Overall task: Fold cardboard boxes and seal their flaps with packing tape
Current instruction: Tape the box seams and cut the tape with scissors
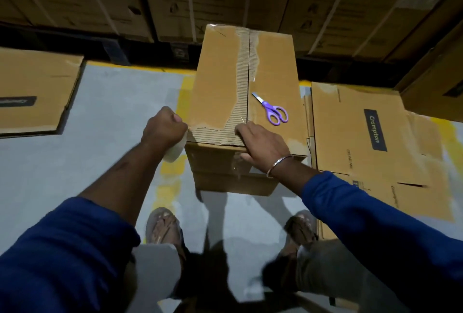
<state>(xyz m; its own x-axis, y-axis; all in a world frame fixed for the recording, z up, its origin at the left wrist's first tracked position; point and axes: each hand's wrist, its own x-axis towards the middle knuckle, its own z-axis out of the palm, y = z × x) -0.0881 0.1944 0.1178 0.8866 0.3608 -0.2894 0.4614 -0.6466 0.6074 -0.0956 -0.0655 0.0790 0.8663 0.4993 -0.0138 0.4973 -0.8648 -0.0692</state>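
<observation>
A folded box [225,82] is steadied by the right hand [263,147] while a tape roll [176,149] is gripped in the left hand [162,127] — its centre seam not yet visibly taped.

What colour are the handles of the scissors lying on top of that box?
Purple, on the scissors atop the cardboard box; the head view shows it.

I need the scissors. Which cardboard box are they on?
The upright box both hands touch; purple scissors lie on top. The other boxes lie flattened.
</observation>
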